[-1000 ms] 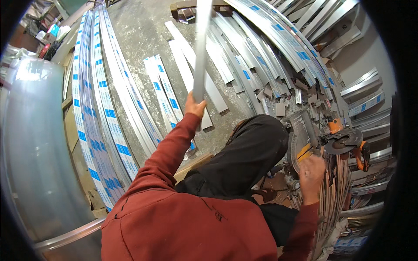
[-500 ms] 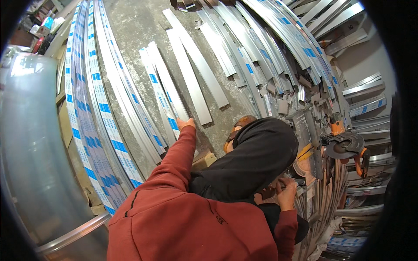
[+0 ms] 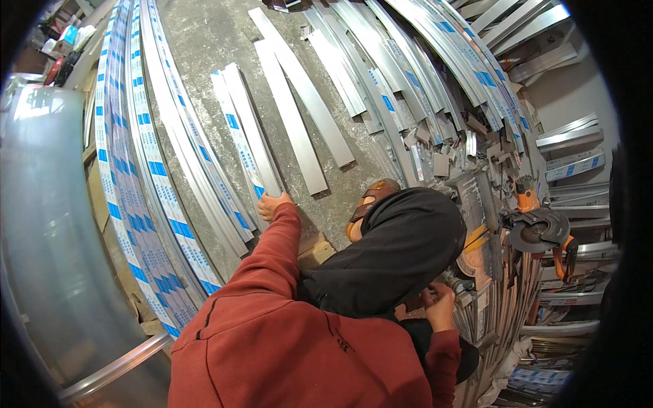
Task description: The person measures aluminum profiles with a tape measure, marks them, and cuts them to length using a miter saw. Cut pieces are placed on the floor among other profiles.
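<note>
Down on the concrete floor, my left hand (image 3: 274,205) is closed round the near end of a silver aluminium profile (image 3: 253,129). Right beside that lies a profile with blue-and-white film (image 3: 235,129), its near end also at my fingers. Two bare silver profiles (image 3: 292,115) (image 3: 309,95) rest just to the right. By my bent knee, my right hand (image 3: 441,304) has its fingers curled together. What they hold, if anything, is hidden. A mitre saw (image 3: 541,228) with orange parts stands beyond, to the right.
Long film-wrapped profiles (image 3: 153,163) line the left side, next to a large translucent sheet (image 3: 51,224). Many profiles and short offcuts (image 3: 442,165) crowd the right. Stacked profiles (image 3: 571,166) stand along the far right. My sandalled foot (image 3: 371,204) is between.
My left hand has shifted left and slightly nearer, and the two profiles at it now lie closer together. My right hand has moved only a little.
</note>
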### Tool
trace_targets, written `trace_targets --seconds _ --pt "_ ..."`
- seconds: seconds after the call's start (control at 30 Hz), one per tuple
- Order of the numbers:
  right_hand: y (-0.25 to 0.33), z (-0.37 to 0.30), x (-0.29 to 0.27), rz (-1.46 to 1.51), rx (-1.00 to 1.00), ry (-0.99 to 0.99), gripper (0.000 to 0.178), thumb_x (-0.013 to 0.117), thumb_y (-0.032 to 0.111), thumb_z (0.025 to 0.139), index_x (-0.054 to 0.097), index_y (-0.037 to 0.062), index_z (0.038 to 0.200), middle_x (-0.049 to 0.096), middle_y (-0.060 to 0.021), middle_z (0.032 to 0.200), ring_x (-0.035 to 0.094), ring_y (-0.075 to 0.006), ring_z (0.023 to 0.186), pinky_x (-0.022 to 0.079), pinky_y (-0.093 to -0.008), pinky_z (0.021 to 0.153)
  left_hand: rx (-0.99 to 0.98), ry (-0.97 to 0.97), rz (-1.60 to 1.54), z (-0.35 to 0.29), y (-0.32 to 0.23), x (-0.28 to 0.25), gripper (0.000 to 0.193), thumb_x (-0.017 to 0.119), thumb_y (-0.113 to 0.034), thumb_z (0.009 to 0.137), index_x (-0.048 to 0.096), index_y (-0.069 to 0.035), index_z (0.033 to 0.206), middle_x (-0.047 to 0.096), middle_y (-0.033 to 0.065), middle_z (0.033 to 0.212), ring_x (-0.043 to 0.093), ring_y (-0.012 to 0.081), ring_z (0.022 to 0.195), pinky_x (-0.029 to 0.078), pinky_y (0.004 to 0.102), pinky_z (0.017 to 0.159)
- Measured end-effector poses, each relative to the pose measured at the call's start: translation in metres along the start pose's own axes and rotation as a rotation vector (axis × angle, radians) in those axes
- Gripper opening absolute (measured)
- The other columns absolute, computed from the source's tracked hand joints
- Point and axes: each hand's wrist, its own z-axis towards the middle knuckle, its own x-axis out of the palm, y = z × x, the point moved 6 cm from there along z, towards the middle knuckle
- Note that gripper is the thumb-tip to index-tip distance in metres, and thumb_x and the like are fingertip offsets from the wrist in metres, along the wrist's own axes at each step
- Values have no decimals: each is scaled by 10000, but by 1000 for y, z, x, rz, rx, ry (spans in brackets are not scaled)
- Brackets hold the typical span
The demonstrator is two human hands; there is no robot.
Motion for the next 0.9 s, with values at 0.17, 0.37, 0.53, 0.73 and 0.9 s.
trace_targets --seconds 0.17,0.37,0.53,0.73,0.9 --pt "9 1 -2 -71 -46 -9 211 764 149 819 758 46 1002 722 -155 1017 629 -352 1049 482 -443 929 57 -70 71 3 2 -9 744 877 -405 684 583 -232 1344 466 82 1500 409 287 1410 310 457 1172" --pt "8 7 6 4 -108 50 226 764 140 815 757 34 1015 728 -163 1005 647 -359 1010 496 -439 890 18 11 88 9 10 11 902 896 -388 707 436 -270 1474 305 93 1630 263 293 1523 243 445 1231" --pt "6 7 8 11 -128 35 231 774 93 799 754 18 1016 728 -167 1001 653 -365 975 499 -435 867 83 66 173 5 12 25 894 888 -364 725 406 -317 1476 245 90 1651 214 288 1543 261 463 1223" --pt "11 7 6 -22 -192 18 249 780 97 789 754 21 1025 724 -170 980 654 -378 956 496 -441 877 99 59 184 11 10 20 862 882 -354 721 434 -313 1458 312 80 1612 307 299 1494 344 499 1161" --pt "17 9 2 4 -199 -9 223 772 116 786 748 2 977 724 -180 922 673 -382 901 516 -452 824 133 116 223 20 7 4 857 890 -366 693 472 -297 1438 386 67 1566 391 302 1438 362 485 1154"
